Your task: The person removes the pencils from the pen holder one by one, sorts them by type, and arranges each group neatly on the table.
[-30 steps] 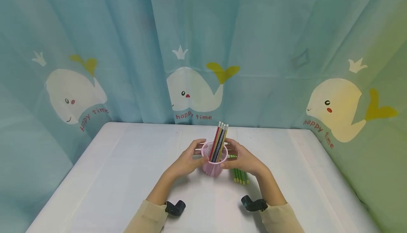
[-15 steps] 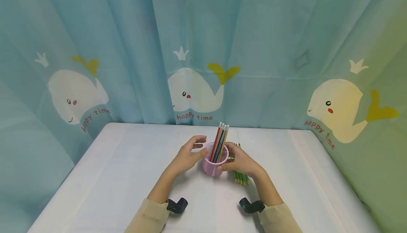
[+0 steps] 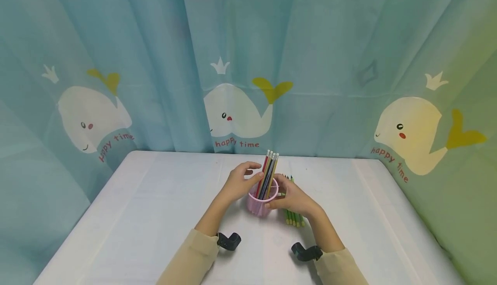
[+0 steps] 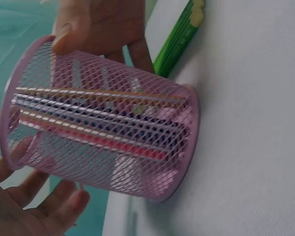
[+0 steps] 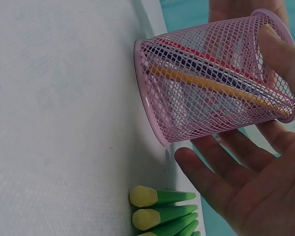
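Note:
A pink mesh pencil cup (image 3: 256,207) stands upright on the white table, holding several pencils (image 3: 268,175) with white eraser ends up, among them red, dark blue and yellow ones. My right hand (image 3: 295,199) grips the cup from the right, its thumb at the rim on the near side and its fingers behind. At the upper left of the cup, my left hand (image 3: 240,185) is raised with loosely bent fingers near the pencils. In the left wrist view, the left hand's fingers (image 4: 64,206) lie beside the mesh wall without closing round it.
Several green pencils (image 3: 294,219) with yellowish ends lie side by side on the table (image 3: 163,216), right of the cup and partly under the right hand. Behind the table hangs a blue-green curtain (image 3: 330,116) with whale prints. A dark device sits on each wrist.
My left hand has left the cup's left side and moved up and right toward the pencils. The right hand keeps the cup, its thumb slightly further left along the near side.

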`<act>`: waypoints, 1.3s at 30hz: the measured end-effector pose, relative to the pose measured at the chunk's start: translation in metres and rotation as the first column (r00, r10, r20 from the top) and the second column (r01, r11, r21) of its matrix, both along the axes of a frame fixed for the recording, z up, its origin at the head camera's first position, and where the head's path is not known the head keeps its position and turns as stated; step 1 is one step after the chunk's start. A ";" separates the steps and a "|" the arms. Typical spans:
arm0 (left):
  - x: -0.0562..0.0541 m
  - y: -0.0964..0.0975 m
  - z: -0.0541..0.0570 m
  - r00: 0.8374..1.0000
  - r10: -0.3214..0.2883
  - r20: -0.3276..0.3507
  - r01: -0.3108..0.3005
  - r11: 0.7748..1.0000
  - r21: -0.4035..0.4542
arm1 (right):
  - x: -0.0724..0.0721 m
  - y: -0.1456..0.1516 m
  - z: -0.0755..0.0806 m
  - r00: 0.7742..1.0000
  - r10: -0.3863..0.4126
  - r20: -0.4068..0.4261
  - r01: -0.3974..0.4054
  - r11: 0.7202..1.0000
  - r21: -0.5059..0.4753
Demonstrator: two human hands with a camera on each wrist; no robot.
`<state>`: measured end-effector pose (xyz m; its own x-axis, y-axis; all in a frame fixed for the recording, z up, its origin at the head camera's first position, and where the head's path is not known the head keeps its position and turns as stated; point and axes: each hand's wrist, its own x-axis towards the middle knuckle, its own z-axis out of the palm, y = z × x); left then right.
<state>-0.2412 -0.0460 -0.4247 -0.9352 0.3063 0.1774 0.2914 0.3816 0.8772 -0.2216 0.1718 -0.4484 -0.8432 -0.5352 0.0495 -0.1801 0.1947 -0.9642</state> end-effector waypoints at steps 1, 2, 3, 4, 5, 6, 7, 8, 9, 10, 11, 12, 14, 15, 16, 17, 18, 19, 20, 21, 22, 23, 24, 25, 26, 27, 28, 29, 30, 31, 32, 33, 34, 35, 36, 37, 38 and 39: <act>0.000 0.001 -0.001 1.000 0.002 0.005 -0.002 1.000 -0.003 | 0.000 0.000 0.000 1.000 0.001 0.001 -0.001 1.000 -0.001; 0.000 0.002 -0.001 1.000 0.004 0.010 -0.004 1.000 -0.004 | 0.000 0.000 -0.001 1.000 0.003 0.002 -0.003 1.000 -0.002; -0.001 0.003 -0.002 1.000 0.007 0.009 -0.007 1.000 -0.006 | 0.000 0.000 -0.001 1.000 0.006 0.000 -0.006 1.000 -0.003; -0.001 0.004 -0.003 1.000 0.009 0.006 -0.009 1.000 -0.006 | 0.000 0.000 -0.001 1.000 0.007 0.001 -0.007 1.000 -0.004; -0.002 0.005 -0.004 1.000 0.014 0.000 -0.014 1.000 -0.006 | 0.000 0.000 -0.001 1.000 0.009 -0.001 -0.009 1.000 -0.003; -0.002 0.006 -0.005 1.000 0.019 -0.007 -0.019 1.000 -0.005 | 0.000 0.000 -0.001 1.000 0.007 0.000 -0.007 1.000 -0.001; -0.002 0.007 -0.006 1.000 0.023 -0.012 -0.023 1.000 -0.001 | 0.000 0.000 -0.001 1.000 0.006 0.000 -0.006 1.000 0.000; -0.003 0.008 -0.006 1.000 0.025 -0.017 -0.025 1.000 0.003 | 0.000 0.000 -0.001 1.000 0.005 0.001 -0.005 1.000 0.002; -0.003 0.009 -0.007 0.999 0.028 -0.021 -0.028 1.000 0.006 | 0.000 0.001 -0.001 1.000 0.002 0.002 -0.002 1.000 0.004; -0.003 0.009 -0.007 0.999 0.037 -0.024 -0.037 0.999 0.008 | 0.000 0.001 -0.001 1.000 0.002 0.002 -0.002 1.000 0.004; -0.002 0.009 -0.007 0.999 0.047 -0.026 -0.047 0.999 0.011 | 0.000 0.001 -0.001 1.000 0.002 0.001 -0.002 1.000 0.007; -0.002 0.009 -0.007 0.998 0.057 -0.029 -0.056 0.998 0.016 | 0.000 0.001 -0.001 1.000 0.003 -0.001 -0.003 1.000 0.006; 0.000 0.008 -0.006 0.996 0.076 -0.037 -0.075 0.997 0.029 | 0.000 0.000 -0.001 1.000 0.001 0.001 -0.001 1.000 0.008; 0.001 0.007 -0.005 0.995 0.085 -0.043 -0.083 0.996 0.037 | 0.000 0.000 -0.001 1.000 -0.002 -0.001 0.002 1.000 0.011; 0.002 0.006 -0.005 0.994 0.092 -0.052 -0.090 0.995 0.045 | 0.000 0.000 0.000 1.000 -0.002 -0.002 0.002 1.000 0.014; 0.003 0.005 -0.005 0.994 0.096 -0.057 -0.092 0.994 0.056 | 0.000 0.000 0.000 1.000 -0.002 -0.006 0.002 1.000 0.015; 0.004 0.004 -0.004 0.993 0.098 -0.061 -0.093 0.993 0.068 | 0.000 0.000 0.000 1.000 -0.002 -0.007 0.002 1.000 0.014; 0.005 0.003 -0.004 0.993 0.099 -0.064 -0.094 0.993 0.077 | 0.000 0.000 0.000 1.000 -0.004 -0.007 0.004 1.000 0.015; 0.007 0.001 -0.005 0.993 0.098 -0.067 -0.093 0.992 0.086 | 0.000 0.000 0.000 1.000 -0.005 -0.008 0.006 1.000 0.016; 0.009 0.000 -0.005 0.993 0.099 -0.070 -0.092 0.992 0.092 | 0.000 0.000 0.000 1.000 -0.006 -0.010 0.006 1.000 0.017; 0.011 -0.001 -0.005 0.992 0.099 -0.072 -0.092 0.991 0.098 | 0.000 0.000 0.000 1.000 -0.006 -0.011 0.006 1.000 0.018; 0.013 -0.002 -0.004 0.992 0.103 -0.068 -0.095 0.990 0.107 | 0.000 0.000 0.000 1.000 -0.005 -0.014 0.005 1.000 0.018; 0.015 -0.003 -0.004 0.992 0.106 -0.066 -0.098 0.988 0.115 | 0.000 0.000 -0.001 1.000 -0.005 -0.013 0.006 1.000 0.018; 0.017 -0.004 -0.003 0.992 0.110 -0.065 -0.102 0.987 0.120 | 0.000 0.000 -0.001 1.000 -0.007 -0.010 0.007 1.000 0.020; 0.019 -0.005 -0.002 0.992 0.112 -0.064 -0.103 0.986 0.129 | 0.000 0.000 -0.001 1.000 -0.009 -0.006 0.009 1.000 0.020; 0.020 -0.006 -0.001 0.991 0.116 -0.061 -0.107 0.985 0.134 | 0.000 0.000 -0.001 1.000 -0.009 -0.004 0.009 1.000 0.019; 0.022 -0.007 0.000 0.991 0.119 -0.058 -0.110 0.984 0.141 | -0.001 -0.001 -0.001 1.000 -0.010 -0.002 0.010 1.000 0.018; 0.023 -0.008 0.001 0.991 0.120 -0.056 -0.111 0.983 0.145 | -0.001 -0.001 -0.001 1.000 -0.010 0.001 0.010 1.000 0.016; 0.024 -0.008 0.002 0.991 0.120 -0.057 -0.110 0.983 0.150 | -0.001 -0.001 -0.002 1.000 -0.012 0.005 0.012 1.000 0.017; 0.024 -0.009 0.004 0.991 0.118 -0.057 -0.108 0.982 0.156 | -0.001 -0.001 -0.002 1.000 -0.014 0.008 0.014 1.000 0.016; 0.025 -0.010 0.005 0.992 0.116 -0.056 -0.106 0.981 0.162 | -0.001 -0.001 -0.002 1.000 -0.015 0.009 0.015 1.000 0.017; 0.026 -0.011 0.006 0.992 0.115 -0.056 -0.105 0.980 0.167 | -0.001 -0.001 -0.002 1.000 -0.014 0.009 0.014 1.000 0.018; 0.026 -0.012 0.008 0.992 0.112 -0.057 -0.101 0.979 0.176 | -0.001 0.000 -0.002 1.000 -0.014 0.010 0.014 1.000 0.020; 0.027 -0.013 0.010 0.993 0.109 -0.053 -0.097 0.978 0.186 | -0.001 0.000 -0.002 1.000 -0.015 0.008 0.015 1.000 0.024; 0.027 -0.014 0.012 0.993 0.106 -0.048 -0.095 0.976 0.196 | -0.001 0.000 -0.002 1.000 -0.017 0.007 0.017 0.999 0.030; 0.027 -0.016 0.013 0.994 0.101 -0.043 -0.090 0.975 0.205 | -0.001 0.000 -0.002 1.000 -0.019 0.007 0.019 0.999 0.033; 0.027 -0.017 0.015 0.995 0.093 -0.037 -0.082 0.973 0.217 | 0.000 0.001 -0.002 1.000 -0.021 0.009 0.021 0.999 0.036; 0.027 -0.018 0.017 0.996 0.087 -0.032 -0.078 0.971 0.226 | 0.000 0.001 -0.001 1.000 -0.023 0.008 0.023 0.999 0.038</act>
<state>-0.2141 -0.0640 -0.4076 -0.9460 0.1767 0.2718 0.3050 0.2006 0.9310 -0.2215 0.1730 -0.4496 -0.8557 -0.5170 0.0221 -0.1667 0.2350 -0.9576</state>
